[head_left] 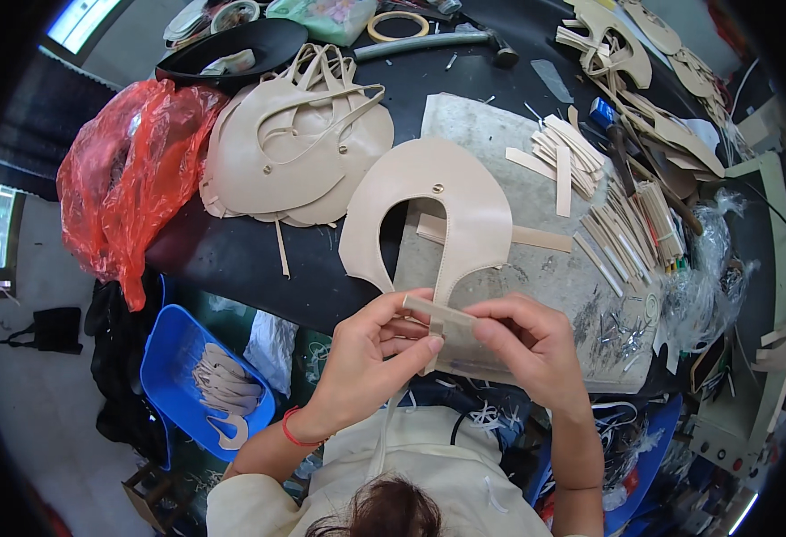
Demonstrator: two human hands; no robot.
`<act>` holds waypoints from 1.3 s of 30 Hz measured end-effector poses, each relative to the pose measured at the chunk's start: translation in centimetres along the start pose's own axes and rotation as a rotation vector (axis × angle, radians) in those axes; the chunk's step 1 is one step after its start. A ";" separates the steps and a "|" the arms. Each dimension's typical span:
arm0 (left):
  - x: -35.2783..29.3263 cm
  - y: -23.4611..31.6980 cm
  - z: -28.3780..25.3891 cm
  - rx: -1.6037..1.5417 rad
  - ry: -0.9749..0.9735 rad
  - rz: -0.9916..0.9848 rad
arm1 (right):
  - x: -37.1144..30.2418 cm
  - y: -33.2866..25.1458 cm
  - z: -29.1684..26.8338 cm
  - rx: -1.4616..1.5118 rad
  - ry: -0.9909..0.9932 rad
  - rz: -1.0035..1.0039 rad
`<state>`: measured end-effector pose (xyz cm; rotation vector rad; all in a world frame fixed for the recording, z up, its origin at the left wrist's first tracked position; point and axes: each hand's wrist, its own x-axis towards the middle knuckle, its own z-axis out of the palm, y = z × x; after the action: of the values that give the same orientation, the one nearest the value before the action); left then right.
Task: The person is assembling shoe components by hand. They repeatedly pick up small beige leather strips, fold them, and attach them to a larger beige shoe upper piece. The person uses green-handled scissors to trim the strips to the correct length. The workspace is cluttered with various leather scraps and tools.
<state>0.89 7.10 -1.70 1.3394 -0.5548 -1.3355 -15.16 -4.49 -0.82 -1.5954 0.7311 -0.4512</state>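
A beige leather bag panel [480,201], curved with a large cut-out and a small metal rivet, lies in front of me. Its stitched edge narrows to a strap that runs down into my left hand [357,362], whose fingers and thumb are closed on it. Across the strap sits a short beige leather strip [437,310]; the thumb and fingers of my right hand [536,353] pinch its right end. My left fingers steady the strip from behind. A longer flat leather strip [540,237] lies under the panel on the grey board.
Similar beige panels with straps [303,161] are stacked to the left, beside a red plastic bag [133,170]. Cut strips [572,152] and thin sticks lie on the grey board [464,116]. A hammer [500,55] rests behind. A blue bin [174,358] stands below left.
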 end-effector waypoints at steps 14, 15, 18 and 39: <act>0.1 0.1 -0.5 -0.105 -0.015 -0.049 | 0.8 -0.2 0.9 -0.137 -0.068 0.028; 0.1 -0.1 -0.5 -0.139 -0.012 -0.030 | 0.8 -0.1 1.0 -0.121 -0.058 0.015; 0.2 -0.5 0.0 -0.196 0.051 0.045 | 0.8 0.0 1.2 -0.034 -0.078 0.000; -0.4 -1.0 0.3 -0.022 0.040 -0.009 | -1.3 -0.9 1.6 -0.238 0.076 -0.067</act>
<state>0.13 7.63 -2.33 1.3501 -0.5057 -1.3158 -14.89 -2.43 -0.05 -1.8378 0.8141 -0.4895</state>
